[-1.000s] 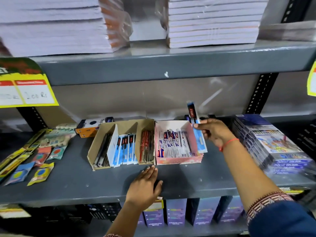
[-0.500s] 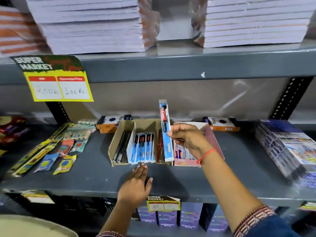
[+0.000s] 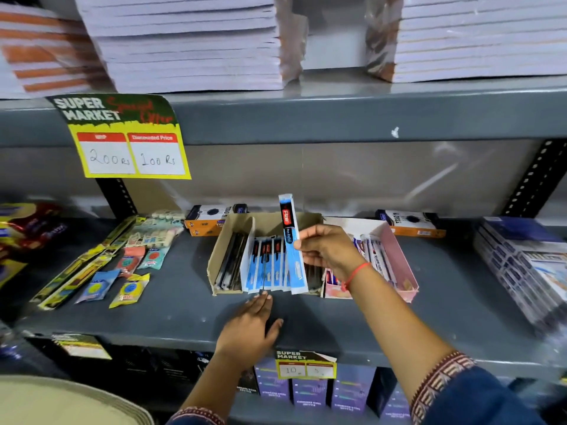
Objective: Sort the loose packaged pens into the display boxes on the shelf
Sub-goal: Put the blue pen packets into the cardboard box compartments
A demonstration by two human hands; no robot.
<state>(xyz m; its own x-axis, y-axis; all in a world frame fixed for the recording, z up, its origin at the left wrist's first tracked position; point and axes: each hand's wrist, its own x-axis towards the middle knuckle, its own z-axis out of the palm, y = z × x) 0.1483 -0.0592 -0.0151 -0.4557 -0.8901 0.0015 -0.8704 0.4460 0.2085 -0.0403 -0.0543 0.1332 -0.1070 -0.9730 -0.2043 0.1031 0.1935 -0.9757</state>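
My right hand [image 3: 328, 251] grips a blue packaged pen [image 3: 291, 240] upright, its lower end at the right side of a row of matching blue packs [image 3: 267, 265] in the brown cardboard display box [image 3: 216, 265]. That box also holds dark pens [image 3: 231, 262] in its left compartment. To the right stands a pink display box [image 3: 402, 265] with white packaged pens [image 3: 376, 253], partly hidden by my wrist. My left hand [image 3: 250, 328] lies flat on the grey shelf [image 3: 171, 314], fingertips touching the front of the brown box.
Orange-and-black boxes [image 3: 208, 223] [image 3: 412, 223] stand behind the display boxes. Loose eraser and pencil packs [image 3: 129, 289] lie at the left, a stack of flat packs [image 3: 524, 265] at the right. Notebook stacks [image 3: 190, 44] fill the upper shelf, a yellow price tag [image 3: 129, 148] hanging from its edge.
My right hand carried the blue pen pack leftward from beside the pink box to the brown box and lowered it against the blue row. My left hand stayed on the shelf.
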